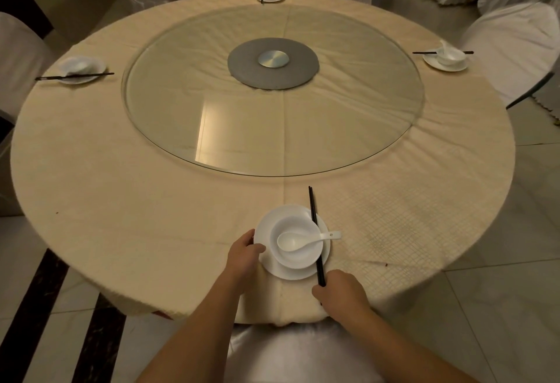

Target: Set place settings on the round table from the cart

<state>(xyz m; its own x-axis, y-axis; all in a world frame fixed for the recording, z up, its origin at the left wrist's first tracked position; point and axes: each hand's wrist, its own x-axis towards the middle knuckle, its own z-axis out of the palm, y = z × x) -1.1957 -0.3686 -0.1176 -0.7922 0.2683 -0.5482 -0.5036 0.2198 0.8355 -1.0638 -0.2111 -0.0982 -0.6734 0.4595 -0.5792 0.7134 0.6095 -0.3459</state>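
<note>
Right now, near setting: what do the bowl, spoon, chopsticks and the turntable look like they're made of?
Bowl and spoon: glossy white, probably glazed ceramic or melamine; the look alone can't settle it.
Chopsticks: thin matte black sticks, likely plastic or lacquered wood.
Turntable: clear glass, since cloth creases show through and it reflects light; its hub looks like brushed metal.

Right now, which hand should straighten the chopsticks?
The right hand, probably. It lies at the near end of the chopsticks, which rest across the plate's right side. The left hand is on the plate's far left rim.
</note>
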